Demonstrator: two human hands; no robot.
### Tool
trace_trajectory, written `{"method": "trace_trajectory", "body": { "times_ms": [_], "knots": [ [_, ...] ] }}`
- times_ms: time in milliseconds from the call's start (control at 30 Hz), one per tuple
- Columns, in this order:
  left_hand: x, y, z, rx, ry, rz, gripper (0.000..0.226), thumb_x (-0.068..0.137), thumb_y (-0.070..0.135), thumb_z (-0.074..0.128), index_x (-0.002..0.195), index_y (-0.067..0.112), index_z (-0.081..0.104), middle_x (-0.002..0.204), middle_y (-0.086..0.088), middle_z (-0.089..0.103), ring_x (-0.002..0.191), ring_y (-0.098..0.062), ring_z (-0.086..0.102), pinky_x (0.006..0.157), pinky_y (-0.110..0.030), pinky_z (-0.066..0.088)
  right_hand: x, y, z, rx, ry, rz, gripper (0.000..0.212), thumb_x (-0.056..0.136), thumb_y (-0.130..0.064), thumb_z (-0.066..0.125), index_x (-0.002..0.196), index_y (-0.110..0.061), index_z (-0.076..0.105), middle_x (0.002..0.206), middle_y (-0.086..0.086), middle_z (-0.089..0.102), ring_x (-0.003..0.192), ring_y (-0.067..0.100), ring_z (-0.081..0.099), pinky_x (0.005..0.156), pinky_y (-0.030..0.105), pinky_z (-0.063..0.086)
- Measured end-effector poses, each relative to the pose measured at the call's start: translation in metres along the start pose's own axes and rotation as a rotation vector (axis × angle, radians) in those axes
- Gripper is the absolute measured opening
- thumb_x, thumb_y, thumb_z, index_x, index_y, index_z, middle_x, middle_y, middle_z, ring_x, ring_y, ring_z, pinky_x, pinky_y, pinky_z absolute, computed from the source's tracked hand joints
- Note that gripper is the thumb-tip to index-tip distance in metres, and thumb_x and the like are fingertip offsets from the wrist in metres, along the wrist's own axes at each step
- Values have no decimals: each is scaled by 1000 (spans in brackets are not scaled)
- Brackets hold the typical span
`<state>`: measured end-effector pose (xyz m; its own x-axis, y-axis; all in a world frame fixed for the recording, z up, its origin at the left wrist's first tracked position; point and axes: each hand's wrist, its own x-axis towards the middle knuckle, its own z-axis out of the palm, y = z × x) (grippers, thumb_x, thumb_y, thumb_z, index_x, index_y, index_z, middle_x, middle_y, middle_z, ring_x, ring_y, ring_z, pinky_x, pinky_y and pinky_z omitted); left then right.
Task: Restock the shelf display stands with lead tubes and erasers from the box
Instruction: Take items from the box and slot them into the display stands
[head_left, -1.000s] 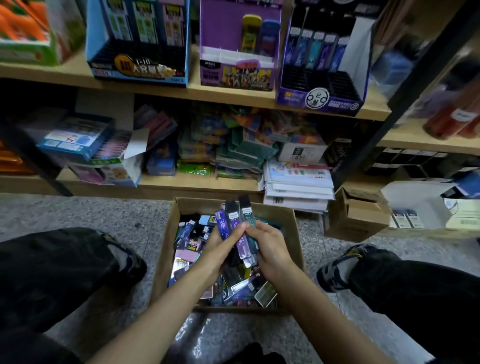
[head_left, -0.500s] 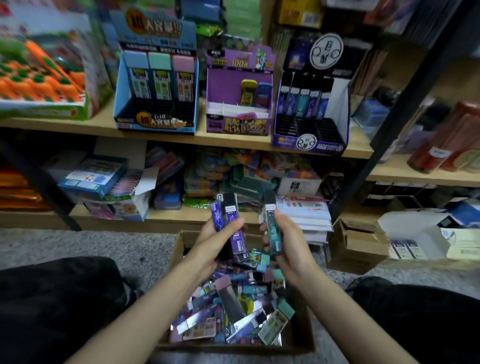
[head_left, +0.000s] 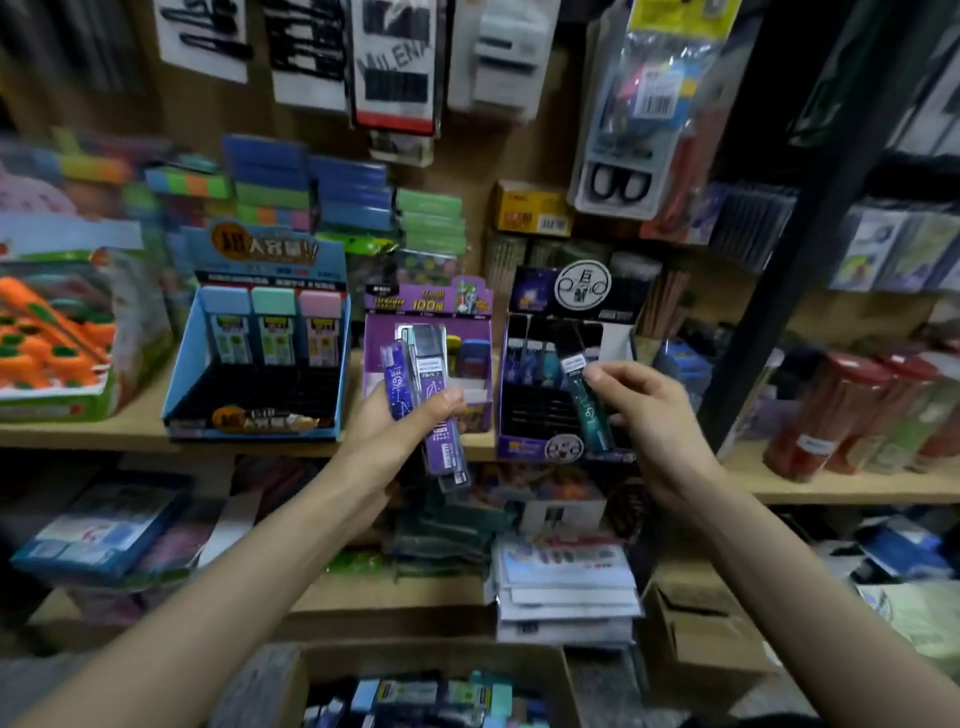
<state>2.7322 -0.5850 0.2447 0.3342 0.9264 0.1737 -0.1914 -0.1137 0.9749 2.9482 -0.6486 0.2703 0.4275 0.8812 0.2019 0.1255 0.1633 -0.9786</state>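
While the left hand grips purple plastic lead tubes, the right hand pinches a seemingly light, stiff teal lead tube beside its label.

A: Where do the stands sit?
B: Three in a row on the shelf: the middle stand dead ahead, the left stand at its nine o'clock, the right stand at its three.
A: And the hands?
B: The left hand holds lead tubes before the middle stand; the right hand holds a single tube before the right stand (the box lies at six o'clock, below both).
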Motion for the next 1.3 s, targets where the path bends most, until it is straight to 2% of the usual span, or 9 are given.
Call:
{"method": "trace_trajectory", "body": {
  "times_ms": [100,400,533,667,733,867,967,1133,1300],
  "knots": [
    [17,-2,-4,32,15,14,25,80,21,67,104,23,60,85,6,75,80,-4,69,63,-13,52,32,-1,-22,-98,107,-114,8,87,-24,65,84,-20,71,76,-8,72,68,1,65,57,15,48],
    [29,-17,-22,55,77,13,56,63,36,68,113,13,60,87,4,75,78,-6,70,64,-23,52,105,26,-65,-224,224,-219,14,85,-9,67,93,-15,57,77,8,65,77,22,65,70,29,57],
    [33,-17,-16,18,107,-3,46,61,39,67,104,26,62,89,3,75,81,-7,70,72,-32,50,118,39,-60,-561,216,-331,15,81,-12,71,89,-14,59,79,-2,64,81,15,63,71,13,49],
    [33,-21,-7,-5,95,-22,47,59,41,68,103,25,64,90,4,75,82,-9,70,66,-29,51,127,53,-61,-808,154,-331,19,84,-16,68,101,-10,62,94,11,65,93,29,61,83,39,50],
    [32,-23,-3,-11,95,-24,44,55,42,69,95,24,67,87,3,75,79,-11,71,60,-26,53,130,57,-61,-883,130,-347,23,85,-18,68,105,-10,61,89,5,56,94,32,57,79,35,45],
    [33,-25,1,-10,67,-39,31,56,44,84,84,36,72,88,1,75,80,-11,71,66,-31,54,134,57,-64,-966,80,-405,25,85,-20,68,107,-12,60,86,4,50,90,31,54,70,29,34],
    [33,-24,1,-18,67,-42,25,54,45,77,79,44,71,90,2,75,82,-10,71,72,-36,51,135,56,-69,-900,15,-377,26,86,-19,66,109,-14,55,93,11,61,92,30,56,75,36,44],
    [31,-26,5,-24,69,-50,36,54,44,71,88,30,70,91,-2,74,78,-13,71,59,-25,54,130,63,-65,-934,7,-437,46,90,-18,60,130,-28,40,93,4,61,94,25,57,78,40,48],
    [26,-23,7,-7,48,-31,45,56,42,69,97,25,65,89,2,75,78,-9,71,54,-17,53,133,62,-61,-966,124,-550,30,96,-24,50,123,-11,54,94,-1,55,96,27,48,79,30,36]
  ]
}}
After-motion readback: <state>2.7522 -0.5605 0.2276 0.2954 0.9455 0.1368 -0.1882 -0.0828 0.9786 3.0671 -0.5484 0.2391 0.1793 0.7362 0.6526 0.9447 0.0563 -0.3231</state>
